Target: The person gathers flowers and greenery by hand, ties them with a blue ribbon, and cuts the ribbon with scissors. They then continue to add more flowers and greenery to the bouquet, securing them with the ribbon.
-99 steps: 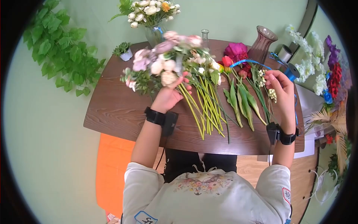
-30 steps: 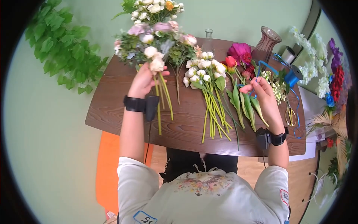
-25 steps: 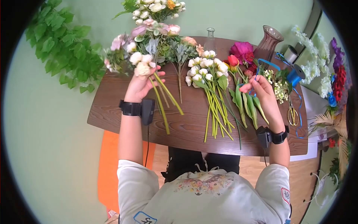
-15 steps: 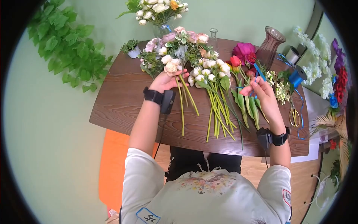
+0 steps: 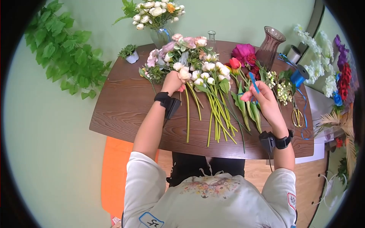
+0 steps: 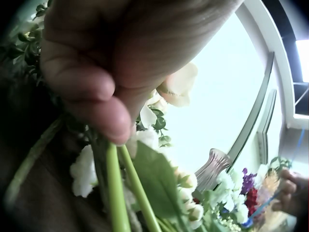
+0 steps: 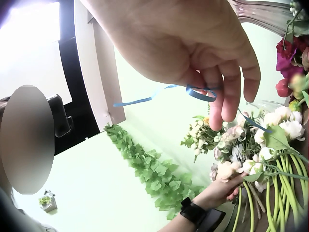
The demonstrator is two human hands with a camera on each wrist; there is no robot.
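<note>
My left hand [image 5: 173,82] grips a bunch of pale pink and cream artificial flowers [image 5: 184,74] by its upper stems, over the table's left middle. In the left wrist view the curled fingers close round green stems [image 6: 116,188] just below the blooms. Beside it lie white ranunculus-like flowers [image 5: 205,80] with long green stems, overlapped by the held bunch's heads. My right hand [image 5: 266,99] is raised above the tulip leaves [image 5: 254,111], pinching a thin blue ribbon [image 5: 254,83]. A curled loop of this ribbon [image 7: 200,93] shows by the fingers in the right wrist view.
Red tulips [image 5: 235,63] and a magenta flower [image 5: 243,53] lie right of centre. Behind stand a purple glass vase [image 5: 268,47] and a clear bottle [image 5: 211,38]. Ribbon spools [image 5: 299,75] and gold-handled scissors [image 5: 297,117] are at the right. A potted succulent [image 5: 130,54] sits back left.
My left hand carried the bunch left, then back right beside the white flowers, and has turned knuckles-up. My right hand has moved lower and left with the ribbon, whose free end now points up.
</note>
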